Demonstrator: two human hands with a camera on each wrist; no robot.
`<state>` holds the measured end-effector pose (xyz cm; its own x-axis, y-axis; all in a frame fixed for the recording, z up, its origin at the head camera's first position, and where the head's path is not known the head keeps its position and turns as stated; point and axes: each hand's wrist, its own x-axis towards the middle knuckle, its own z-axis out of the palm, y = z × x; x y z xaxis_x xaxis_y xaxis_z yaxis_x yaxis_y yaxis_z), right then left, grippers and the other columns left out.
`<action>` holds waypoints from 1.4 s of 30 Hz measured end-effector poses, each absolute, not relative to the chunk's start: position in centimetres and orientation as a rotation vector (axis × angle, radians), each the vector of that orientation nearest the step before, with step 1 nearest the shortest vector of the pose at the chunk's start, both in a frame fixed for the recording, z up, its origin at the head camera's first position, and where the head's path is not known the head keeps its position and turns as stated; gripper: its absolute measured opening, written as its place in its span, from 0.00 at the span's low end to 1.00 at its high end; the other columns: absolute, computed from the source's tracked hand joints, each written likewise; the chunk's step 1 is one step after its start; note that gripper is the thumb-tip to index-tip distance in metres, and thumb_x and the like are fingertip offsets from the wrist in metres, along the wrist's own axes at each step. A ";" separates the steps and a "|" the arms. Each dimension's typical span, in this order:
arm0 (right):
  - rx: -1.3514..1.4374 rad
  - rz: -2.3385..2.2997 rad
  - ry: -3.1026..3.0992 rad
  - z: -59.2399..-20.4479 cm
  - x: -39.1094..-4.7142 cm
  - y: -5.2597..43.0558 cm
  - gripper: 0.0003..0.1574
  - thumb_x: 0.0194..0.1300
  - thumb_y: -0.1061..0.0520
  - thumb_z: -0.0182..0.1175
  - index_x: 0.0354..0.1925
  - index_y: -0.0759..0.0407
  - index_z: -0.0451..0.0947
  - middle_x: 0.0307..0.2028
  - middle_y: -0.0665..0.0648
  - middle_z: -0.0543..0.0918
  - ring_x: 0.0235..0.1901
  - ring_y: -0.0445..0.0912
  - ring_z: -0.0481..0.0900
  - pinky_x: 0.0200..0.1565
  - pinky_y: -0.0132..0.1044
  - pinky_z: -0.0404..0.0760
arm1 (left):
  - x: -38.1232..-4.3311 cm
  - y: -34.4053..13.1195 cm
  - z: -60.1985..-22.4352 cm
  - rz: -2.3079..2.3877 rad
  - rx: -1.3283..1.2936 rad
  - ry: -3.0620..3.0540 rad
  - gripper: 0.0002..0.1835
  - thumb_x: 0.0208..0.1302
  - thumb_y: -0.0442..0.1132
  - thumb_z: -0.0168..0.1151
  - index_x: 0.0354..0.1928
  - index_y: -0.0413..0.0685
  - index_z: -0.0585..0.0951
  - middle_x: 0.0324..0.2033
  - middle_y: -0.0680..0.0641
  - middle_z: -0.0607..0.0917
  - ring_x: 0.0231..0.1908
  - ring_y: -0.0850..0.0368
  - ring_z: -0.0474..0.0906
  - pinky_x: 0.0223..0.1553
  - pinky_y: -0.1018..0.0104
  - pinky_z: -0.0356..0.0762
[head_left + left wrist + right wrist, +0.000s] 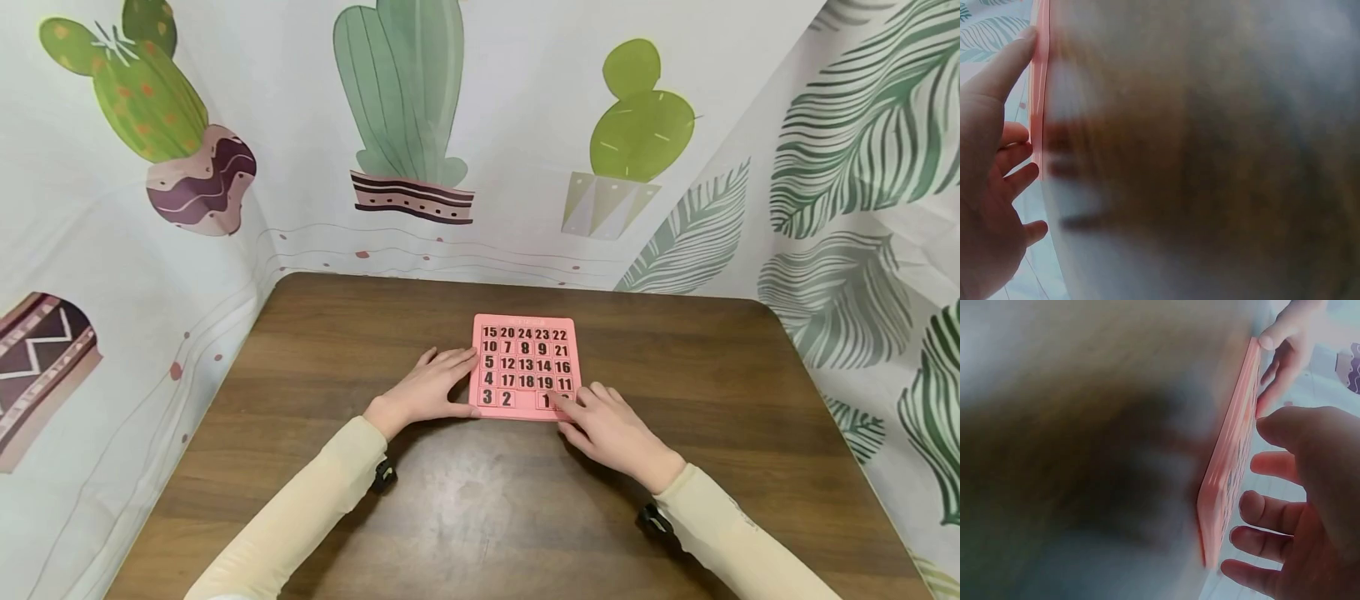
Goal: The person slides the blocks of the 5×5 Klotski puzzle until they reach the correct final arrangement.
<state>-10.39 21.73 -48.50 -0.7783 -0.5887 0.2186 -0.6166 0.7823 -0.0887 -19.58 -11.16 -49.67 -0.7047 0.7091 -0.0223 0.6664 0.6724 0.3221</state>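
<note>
A pink sliding number puzzle point(525, 320) lies flat on the brown table, its tiles black-numbered in rows. In its bottom row the gap sits between tiles 2 and 1, and the right hand partly hides the last tile. My left hand point(429, 390) rests against the board's left side, fingertips on the edge and thumb by the near-left corner; the left wrist view shows the thumb point(1013, 62) along the pink edge. My right hand point(613, 433) reaches over the near-right corner, its index finger touching the area of tile 1, the other fingers loosely extended.
The wooden table point(465, 517) has rounded far corners. Behind it hangs a white cloth point(517, 108) printed with cacti and leaves. Each wrist carries a black strapped device, one on the left point(384, 475) and one on the right point(654, 521).
</note>
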 end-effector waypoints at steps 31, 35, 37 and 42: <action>0.979 0.154 -2.762 -49.2 -9.6 19.9 0.30 0.67 0.49 0.69 0.66 0.52 0.82 0.31 0.55 0.75 0.38 0.54 0.73 0.45 0.51 0.76 | -19.5 -10.4 -49.2 0.388 1.077 2.709 0.54 0.61 0.68 0.70 0.79 0.42 0.66 0.79 0.42 0.63 0.79 0.43 0.56 0.75 0.36 0.54; 0.968 0.165 -2.741 -49.2 -9.7 19.6 0.29 0.67 0.49 0.70 0.65 0.52 0.83 0.31 0.55 0.75 0.37 0.54 0.73 0.45 0.52 0.76 | -19.4 -10.5 -49.0 0.389 1.084 2.709 0.53 0.61 0.68 0.70 0.78 0.41 0.66 0.78 0.41 0.63 0.79 0.42 0.57 0.75 0.36 0.54; 0.968 0.186 -2.733 -49.2 -9.7 19.8 0.29 0.66 0.49 0.70 0.64 0.52 0.83 0.31 0.55 0.75 0.37 0.54 0.73 0.45 0.52 0.76 | -19.4 -10.5 -48.8 0.382 1.082 2.709 0.53 0.61 0.68 0.70 0.78 0.42 0.66 0.79 0.42 0.63 0.79 0.42 0.57 0.75 0.36 0.54; 0.957 0.240 -2.746 -49.2 -9.8 20.7 0.29 0.67 0.50 0.70 0.65 0.52 0.81 0.34 0.53 0.77 0.38 0.53 0.73 0.46 0.52 0.76 | -19.5 -10.4 -48.8 0.370 1.078 2.707 0.53 0.61 0.68 0.70 0.79 0.42 0.66 0.79 0.42 0.63 0.79 0.42 0.57 0.75 0.35 0.54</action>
<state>-9.79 20.70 -49.22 -0.7626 -0.5914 0.2621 -0.6279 0.7741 -0.0804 -19.50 -10.43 -48.78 -0.7123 0.6953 -0.0958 0.6441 0.7017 0.3045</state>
